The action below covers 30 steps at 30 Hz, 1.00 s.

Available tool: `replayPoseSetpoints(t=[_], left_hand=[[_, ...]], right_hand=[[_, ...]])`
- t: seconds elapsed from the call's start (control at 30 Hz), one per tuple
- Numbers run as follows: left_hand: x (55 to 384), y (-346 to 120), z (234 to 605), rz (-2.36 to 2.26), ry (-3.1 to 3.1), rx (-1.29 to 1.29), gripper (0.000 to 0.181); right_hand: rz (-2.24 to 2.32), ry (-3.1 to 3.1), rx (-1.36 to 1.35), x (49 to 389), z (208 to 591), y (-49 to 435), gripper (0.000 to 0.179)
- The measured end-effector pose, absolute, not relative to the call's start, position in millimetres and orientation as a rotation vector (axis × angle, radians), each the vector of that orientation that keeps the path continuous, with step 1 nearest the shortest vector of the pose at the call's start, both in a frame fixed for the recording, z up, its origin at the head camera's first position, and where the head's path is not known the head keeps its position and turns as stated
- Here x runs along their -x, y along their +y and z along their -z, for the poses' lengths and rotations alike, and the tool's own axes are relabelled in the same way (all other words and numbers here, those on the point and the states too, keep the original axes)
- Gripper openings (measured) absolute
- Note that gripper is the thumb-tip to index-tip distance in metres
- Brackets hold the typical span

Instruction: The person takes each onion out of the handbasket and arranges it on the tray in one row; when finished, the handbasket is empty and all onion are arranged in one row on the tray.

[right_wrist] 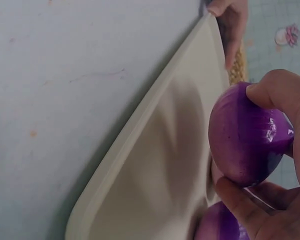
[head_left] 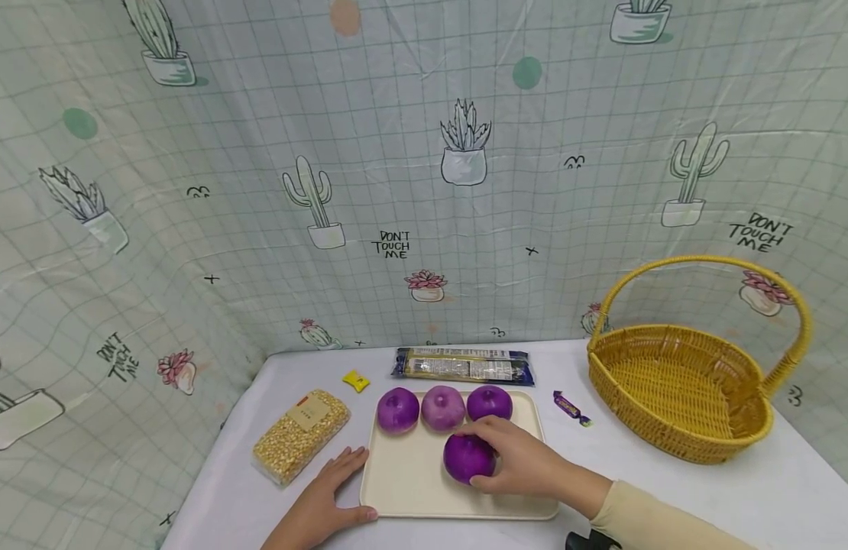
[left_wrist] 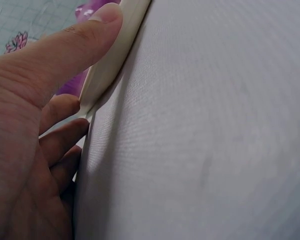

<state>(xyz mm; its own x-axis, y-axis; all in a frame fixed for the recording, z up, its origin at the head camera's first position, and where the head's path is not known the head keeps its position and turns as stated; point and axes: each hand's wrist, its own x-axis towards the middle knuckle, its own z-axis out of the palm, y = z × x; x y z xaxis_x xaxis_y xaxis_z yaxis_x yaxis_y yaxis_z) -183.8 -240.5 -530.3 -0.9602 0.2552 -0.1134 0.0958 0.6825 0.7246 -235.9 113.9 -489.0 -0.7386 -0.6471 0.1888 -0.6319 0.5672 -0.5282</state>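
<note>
My right hand (head_left: 520, 457) grips a purple onion (head_left: 467, 463) between thumb and fingers over the right half of a cream tray (head_left: 403, 489). The right wrist view shows that glossy onion (right_wrist: 247, 135) above the tray floor, with a shadow below. Along the tray's back edge sit three more onions: a purple one (head_left: 398, 412) at left, a paler one (head_left: 443, 409) in the middle, and another purple one (head_left: 490, 402) at right. My left hand (head_left: 325, 493) rests at the tray's left side, fingers fairly straight, its thumb touching the near left corner.
A pack of yellow kernels (head_left: 302, 435) lies left of the tray, with a small yellow packet (head_left: 356, 380) behind it. Behind the tray is a long dark blue package (head_left: 463, 366). To the right are a purple-wrapped candy (head_left: 571, 409) and a yellow wicker basket (head_left: 678, 447) with a tall handle.
</note>
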Motion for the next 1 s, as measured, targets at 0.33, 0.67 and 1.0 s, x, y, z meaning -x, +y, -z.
replayPoseSetpoints(t=[0.33, 0.67, 1.0], left_hand=[[184, -240, 530, -1.124, 2.706, -0.278, 0.098], [182, -241, 530, -1.133, 2.739, -0.314, 0.096], [182, -240, 530, -1.137, 2.727, -0.291, 0.095]], right_hand=[[0.881, 2.755, 1.159, 239, 494, 82, 0.064], [0.881, 2.792, 1.240, 246, 501, 56, 0.064], [0.908, 2.750, 1.177, 245, 507, 31, 0.064]])
